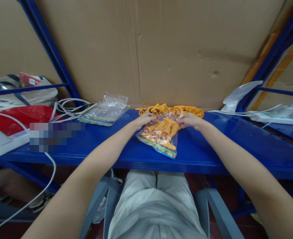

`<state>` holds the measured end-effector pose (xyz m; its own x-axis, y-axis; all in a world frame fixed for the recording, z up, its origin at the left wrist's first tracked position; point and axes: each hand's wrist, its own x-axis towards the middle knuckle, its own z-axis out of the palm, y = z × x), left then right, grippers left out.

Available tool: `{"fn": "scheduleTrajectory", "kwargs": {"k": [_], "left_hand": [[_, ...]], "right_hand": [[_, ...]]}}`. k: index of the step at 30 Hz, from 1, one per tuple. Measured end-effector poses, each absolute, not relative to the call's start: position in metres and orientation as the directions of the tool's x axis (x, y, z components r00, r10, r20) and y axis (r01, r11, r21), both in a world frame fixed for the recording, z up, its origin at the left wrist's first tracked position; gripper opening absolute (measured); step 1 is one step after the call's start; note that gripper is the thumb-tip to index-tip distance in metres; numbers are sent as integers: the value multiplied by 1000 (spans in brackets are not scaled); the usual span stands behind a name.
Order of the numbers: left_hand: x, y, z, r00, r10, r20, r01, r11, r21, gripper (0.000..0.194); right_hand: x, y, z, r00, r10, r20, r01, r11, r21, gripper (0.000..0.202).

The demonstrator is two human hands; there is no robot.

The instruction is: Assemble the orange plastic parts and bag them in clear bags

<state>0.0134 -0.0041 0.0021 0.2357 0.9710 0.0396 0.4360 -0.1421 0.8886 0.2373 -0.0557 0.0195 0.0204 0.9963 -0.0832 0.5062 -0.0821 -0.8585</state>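
A clear plastic bag (pixel 158 144) lies on the blue table, its colourful printed band toward me. Inside it are several orange pipe-shaped plastic pieces (pixel 165 131) with round cups. My left hand (pixel 145 120) is closed at the bag's far left edge, fingers bent over the plastic. At the far right edge, my right hand (pixel 189 120) pinches the bag, with its fingertips partly hidden. More loose orange pieces (pixel 196 111) lie in a row just behind both hands, along the cardboard.
Flat clear bags (pixel 106 111) lie left of my left arm, beside coiled white cables (pixel 69 108). A power strip (pixel 9 142) and red bag (pixel 24 116) are farther left. Cardboard (pixel 166 49) walls off the back. Blue posts (pixel 49 46) flank the table (pixel 236 142).
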Motion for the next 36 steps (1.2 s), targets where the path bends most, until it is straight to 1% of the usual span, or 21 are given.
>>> {"fn": "scheduleTrajectory", "kwargs": {"k": [2, 4, 6, 8, 11, 13, 17, 21, 23, 26, 30, 32, 36], "left_hand": [[13, -4, 3, 224, 975, 15, 395, -105, 913, 5], [12, -2, 3, 220, 975, -17, 343, -61, 937, 6], [11, 1, 3, 195, 980, -46, 288, -13, 957, 6], [9, 4, 3, 167, 983, -70, 220, 32, 975, 6], [8, 8, 2, 155, 984, -93, 124, 74, 990, 9], [7, 10, 1, 161, 982, -96, 96, 81, 992, 8], [7, 12, -1, 143, 987, -73, 70, 64, 996, 14], [9, 17, -4, 82, 995, -50, 49, 47, 998, 19], [9, 19, -5, 65, 997, -39, 45, 36, 998, 19], [7, 20, -7, 61, 998, -24, 43, 21, 999, 21], [1, 21, -9, 72, 997, 4, 26, -6, 1000, 20], [-1, 21, -9, 73, 997, 19, 26, -21, 999, 19], [0, 21, -11, 69, 996, 61, 74, -66, 995, 19]], "right_hand": [[235, -53, 15, 63, 998, -30, 346, -50, -937, 18], [233, -50, 11, 76, 997, 26, 229, 8, -973, 19], [233, -47, 6, 42, 996, 77, 152, 69, -986, 21], [234, -43, 3, -6, 992, 127, 114, 127, -985, 25], [234, -38, -1, -51, 982, 180, 96, 184, -978, 30], [232, -37, -2, -41, 982, 184, 84, 187, -979, 29], [225, -37, 0, 58, 988, 143, 75, 138, -988, 22], [225, -36, 0, 173, 979, 106, 45, 100, -994, 21], [227, -34, -2, 198, 976, 95, 33, 91, -995, 22], [232, -29, -6, 146, 986, 84, 26, 81, -996, 23], [241, -25, -11, 18, 996, 84, 0, 84, -997, 16], [244, -24, -12, 6, 995, 98, 9, 98, -995, 16], [244, -20, -14, 46, 991, 126, 41, 124, -991, 16]]}}
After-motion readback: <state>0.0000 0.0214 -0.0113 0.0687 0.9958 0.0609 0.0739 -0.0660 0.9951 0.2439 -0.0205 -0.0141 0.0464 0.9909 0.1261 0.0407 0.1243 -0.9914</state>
